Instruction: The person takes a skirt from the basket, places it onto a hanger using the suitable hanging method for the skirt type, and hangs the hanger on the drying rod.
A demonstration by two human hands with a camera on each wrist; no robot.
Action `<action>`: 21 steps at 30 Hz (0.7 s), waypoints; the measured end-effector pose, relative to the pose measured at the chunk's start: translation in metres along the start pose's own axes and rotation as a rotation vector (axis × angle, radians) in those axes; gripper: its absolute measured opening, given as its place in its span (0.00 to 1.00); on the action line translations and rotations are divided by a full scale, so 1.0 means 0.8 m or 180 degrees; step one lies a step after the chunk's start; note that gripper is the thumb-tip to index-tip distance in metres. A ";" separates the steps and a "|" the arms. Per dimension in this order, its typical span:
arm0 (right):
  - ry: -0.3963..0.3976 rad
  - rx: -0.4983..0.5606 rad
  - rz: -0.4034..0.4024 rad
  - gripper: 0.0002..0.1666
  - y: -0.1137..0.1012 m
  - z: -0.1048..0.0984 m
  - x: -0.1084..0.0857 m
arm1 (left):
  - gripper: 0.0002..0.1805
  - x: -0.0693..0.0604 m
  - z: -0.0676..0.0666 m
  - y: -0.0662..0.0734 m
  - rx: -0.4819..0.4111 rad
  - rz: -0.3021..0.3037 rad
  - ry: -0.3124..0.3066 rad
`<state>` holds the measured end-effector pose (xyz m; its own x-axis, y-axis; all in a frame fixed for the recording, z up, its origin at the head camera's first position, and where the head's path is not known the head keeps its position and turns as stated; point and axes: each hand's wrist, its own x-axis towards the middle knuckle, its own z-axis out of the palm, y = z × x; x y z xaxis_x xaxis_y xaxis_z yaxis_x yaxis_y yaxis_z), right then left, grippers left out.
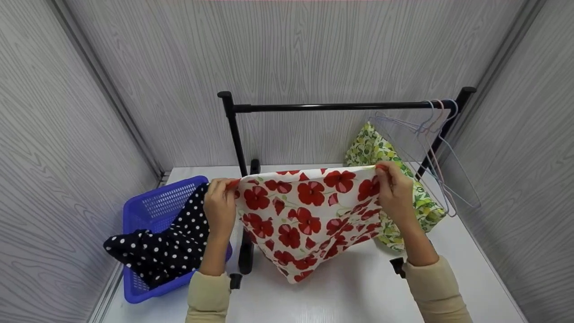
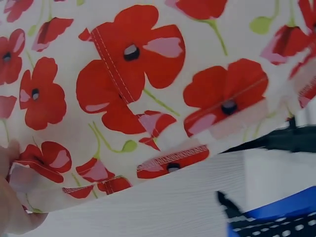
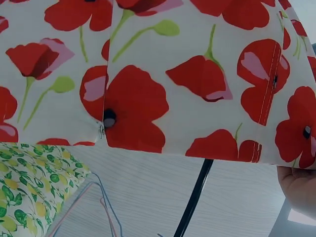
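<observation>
My left hand (image 1: 220, 204) and right hand (image 1: 396, 193) pinch the poppy-print cloth (image 1: 308, 215), which hangs spread between them (above the worktop (image 1: 350, 300)).

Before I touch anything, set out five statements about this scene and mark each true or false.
1. The left hand grips the red-flowered cloth. True.
2. The right hand holds a hanger. False: it grips the same cloth.
3. The hangers hang from the black bar. True.
4. The polka-dot cloth hangs on the bar. False: it lies in the blue basket, partly over the rim.
5. In the head view, the lemon-print fabric is right of the basket. True.
</observation>
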<state>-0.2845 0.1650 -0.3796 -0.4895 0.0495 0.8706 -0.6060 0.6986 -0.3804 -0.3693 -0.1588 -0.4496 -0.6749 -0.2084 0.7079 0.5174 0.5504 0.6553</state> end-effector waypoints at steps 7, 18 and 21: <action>0.0016 -0.0166 -0.0001 0.03 -0.009 -0.013 0.004 | 0.03 0.032 -0.034 0.029 -0.0273 0.0462 0.0483; 0.0191 -0.0081 0.0278 0.04 -0.035 -0.044 0.010 | 0.05 0.049 -0.059 0.071 -0.0354 0.0609 0.0753; 0.0190 -0.0193 0.0467 0.04 -0.026 -0.043 0.010 | 0.06 0.054 -0.049 0.074 -0.0260 0.0550 0.0606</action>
<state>-0.2546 0.1754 -0.3538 -0.5308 0.1951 0.8247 -0.4910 0.7224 -0.4869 -0.3471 -0.1671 -0.3704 -0.4657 -0.2694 0.8429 0.6624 0.5255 0.5339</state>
